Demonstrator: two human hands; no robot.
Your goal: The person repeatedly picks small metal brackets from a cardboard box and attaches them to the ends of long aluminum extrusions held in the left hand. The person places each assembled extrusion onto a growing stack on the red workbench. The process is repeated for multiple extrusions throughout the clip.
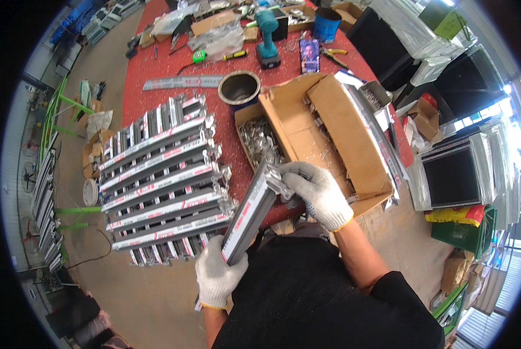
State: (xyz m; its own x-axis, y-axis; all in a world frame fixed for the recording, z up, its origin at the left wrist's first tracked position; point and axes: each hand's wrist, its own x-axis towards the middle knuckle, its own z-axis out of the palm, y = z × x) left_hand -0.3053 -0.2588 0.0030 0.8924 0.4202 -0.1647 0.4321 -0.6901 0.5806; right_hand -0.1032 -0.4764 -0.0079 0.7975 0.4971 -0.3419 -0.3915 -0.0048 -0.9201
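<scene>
My left hand, in a white knit glove, is closed around the lower end of a grey metal profile with printed white film along its face. The profile slants up and to the right in front of my body. At its upper end sits a shiny metal corner piece. My gloved right hand pinches this piece; its fingertips are partly hidden. Just beyond lies a small open box of loose metal pieces. To the left, similar profiles are stacked crosswise in a pile.
A large open cardboard box stands on the red table, beside a metal-rimmed pot. Farther back are a cordless drill, a phone, pliers and a blue bucket. Wrapped panels stand at right.
</scene>
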